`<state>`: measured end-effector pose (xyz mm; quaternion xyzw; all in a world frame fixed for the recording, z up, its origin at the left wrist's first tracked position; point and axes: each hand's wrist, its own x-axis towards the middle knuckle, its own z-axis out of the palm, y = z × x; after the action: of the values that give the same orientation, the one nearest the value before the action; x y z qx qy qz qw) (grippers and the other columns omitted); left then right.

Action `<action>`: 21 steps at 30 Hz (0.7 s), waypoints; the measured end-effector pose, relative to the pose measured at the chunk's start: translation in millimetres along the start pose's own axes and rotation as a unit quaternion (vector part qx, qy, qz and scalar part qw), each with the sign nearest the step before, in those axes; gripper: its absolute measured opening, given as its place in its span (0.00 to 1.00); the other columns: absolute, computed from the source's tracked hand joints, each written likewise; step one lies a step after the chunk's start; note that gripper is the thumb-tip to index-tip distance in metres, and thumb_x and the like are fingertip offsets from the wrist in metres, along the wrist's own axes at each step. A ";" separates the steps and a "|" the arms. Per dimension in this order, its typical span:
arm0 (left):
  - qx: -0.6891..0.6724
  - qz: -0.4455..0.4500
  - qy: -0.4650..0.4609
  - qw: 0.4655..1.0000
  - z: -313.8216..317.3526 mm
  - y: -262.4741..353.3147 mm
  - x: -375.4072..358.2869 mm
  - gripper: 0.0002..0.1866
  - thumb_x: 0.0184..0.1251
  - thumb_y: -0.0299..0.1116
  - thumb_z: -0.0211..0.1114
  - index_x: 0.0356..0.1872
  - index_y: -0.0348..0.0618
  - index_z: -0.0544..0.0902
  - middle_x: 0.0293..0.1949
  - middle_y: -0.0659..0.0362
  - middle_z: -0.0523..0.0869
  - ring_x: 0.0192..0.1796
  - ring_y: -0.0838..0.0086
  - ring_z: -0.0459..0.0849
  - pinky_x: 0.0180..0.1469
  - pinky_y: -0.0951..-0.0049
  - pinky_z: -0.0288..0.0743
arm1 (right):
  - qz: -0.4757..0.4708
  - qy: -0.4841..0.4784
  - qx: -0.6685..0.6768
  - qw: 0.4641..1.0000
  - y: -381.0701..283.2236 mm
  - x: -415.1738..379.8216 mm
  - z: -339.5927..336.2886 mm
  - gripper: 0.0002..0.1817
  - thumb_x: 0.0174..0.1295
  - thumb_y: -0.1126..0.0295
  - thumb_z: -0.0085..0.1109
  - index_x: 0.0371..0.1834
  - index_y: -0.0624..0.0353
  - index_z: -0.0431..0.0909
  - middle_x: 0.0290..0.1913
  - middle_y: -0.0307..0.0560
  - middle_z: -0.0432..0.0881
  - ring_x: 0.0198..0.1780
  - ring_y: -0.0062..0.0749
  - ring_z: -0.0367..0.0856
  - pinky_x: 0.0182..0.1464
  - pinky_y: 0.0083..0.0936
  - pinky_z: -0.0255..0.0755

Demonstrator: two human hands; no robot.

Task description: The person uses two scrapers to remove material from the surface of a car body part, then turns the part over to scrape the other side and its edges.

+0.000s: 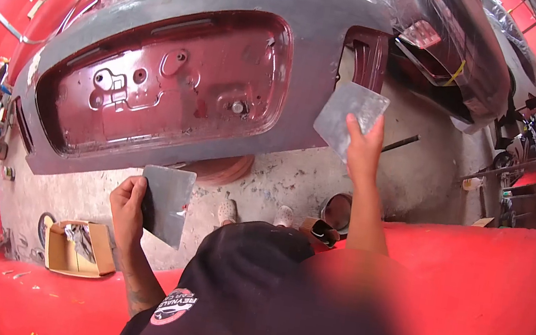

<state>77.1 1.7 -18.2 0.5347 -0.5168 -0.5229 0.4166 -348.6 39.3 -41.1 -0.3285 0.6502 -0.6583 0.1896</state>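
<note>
- Concrete workshop floor (294, 178) below, red walls round; grey-primed car panel (177, 78) propped ahead.
- I've got my left hand (128, 205) pinching a flat metal spreader (167, 202) by its edge, low.
- My right hand (362, 147) grips a second spreader plate (349, 119), raised beside the panel.
- Both look thin, stiff, light, probably slick; edge holds suit.

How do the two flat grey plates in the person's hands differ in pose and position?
The plate in the left hand, the left plate, sits low, below the car panel, gripped along its side edge. The plate in the right hand, the right plate, is raised higher, against the panel's grey border, gripped at its lower corner and tilted like a diamond. The left plate looks darker; the right one lighter. Both are flat, grey, roughly rectangular sheets.
</note>
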 end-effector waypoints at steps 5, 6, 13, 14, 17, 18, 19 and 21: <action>-0.026 -0.003 0.002 1.000 -4.0 -12.1 -3.3 0.12 0.71 0.35 0.60 0.32 0.36 0.82 0.26 0.71 0.76 0.30 0.88 0.67 0.34 0.85 0.60 | -0.095 0.052 -0.114 0.988 -10.6 43.1 37.2 0.32 0.57 0.65 0.64 0.60 0.71 0.63 0.52 0.64 0.78 0.55 0.54 0.77 0.57 0.38 0.69; -0.027 -0.003 0.003 1.000 -3.4 -11.4 -4.0 0.12 0.71 0.35 0.60 0.32 0.36 0.82 0.26 0.71 0.76 0.30 0.88 0.67 0.34 0.85 0.60 | -0.095 0.050 -0.114 0.988 -21.5 50.8 46.0 0.32 0.57 0.65 0.64 0.60 0.71 0.63 0.52 0.64 0.78 0.55 0.54 0.77 0.57 0.38 0.69; -0.037 -0.022 0.019 0.999 -9.2 -15.6 -5.6 0.12 0.71 0.35 0.61 0.32 0.36 0.82 0.26 0.72 0.76 0.29 0.88 0.67 0.33 0.85 0.59 | -0.116 0.012 -0.149 0.982 -55.8 91.8 62.9 0.26 0.56 0.69 0.63 0.56 0.68 0.68 0.49 0.60 0.79 0.50 0.47 0.78 0.55 0.33 0.69; -0.045 -0.024 0.021 0.998 -9.7 -15.7 -5.7 0.12 0.71 0.35 0.61 0.32 0.36 0.82 0.26 0.72 0.75 0.29 0.89 0.66 0.33 0.85 0.59 | -0.117 0.011 -0.151 0.982 -47.9 91.4 64.3 0.26 0.56 0.69 0.63 0.56 0.68 0.68 0.49 0.60 0.79 0.50 0.47 0.78 0.55 0.33 0.69; -0.052 -0.029 0.030 0.998 -11.0 -24.8 -2.2 0.11 0.71 0.35 0.61 0.32 0.36 0.81 0.26 0.72 0.75 0.30 0.89 0.66 0.33 0.85 0.59 | -0.195 -0.071 -0.270 0.940 -63.5 66.9 70.4 0.37 0.55 0.64 0.65 0.66 0.69 0.62 0.55 0.68 0.77 0.55 0.53 0.79 0.55 0.35 0.70; -0.052 -0.030 0.031 0.998 -10.8 -24.4 -1.4 0.11 0.71 0.35 0.61 0.32 0.36 0.81 0.26 0.72 0.75 0.30 0.89 0.66 0.33 0.85 0.59 | -0.195 -0.072 -0.271 0.940 -71.3 68.1 70.7 0.37 0.55 0.64 0.65 0.66 0.69 0.62 0.55 0.68 0.77 0.55 0.53 0.79 0.55 0.35 0.70; -0.048 -0.027 0.026 0.998 -9.9 -23.3 -0.3 0.11 0.71 0.35 0.61 0.32 0.36 0.81 0.26 0.72 0.75 0.30 0.89 0.66 0.33 0.85 0.59 | -0.186 -0.077 -0.269 0.942 -75.2 70.8 69.9 0.36 0.56 0.64 0.63 0.65 0.68 0.61 0.52 0.71 0.77 0.54 0.60 0.77 0.55 0.41 0.70; -0.043 -0.029 0.022 0.998 -10.4 -22.2 -0.7 0.11 0.71 0.35 0.61 0.32 0.36 0.81 0.26 0.72 0.74 0.30 0.89 0.66 0.33 0.85 0.59 | -0.135 -0.059 -0.285 0.947 -83.4 80.1 66.2 0.36 0.56 0.64 0.62 0.66 0.67 0.58 0.49 0.74 0.77 0.52 0.67 0.75 0.53 0.48 0.70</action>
<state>90.1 4.1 -38.9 0.5424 -0.4689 -0.5443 0.4355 -345.9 -56.5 51.6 -0.4915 0.7479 -0.4447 0.0352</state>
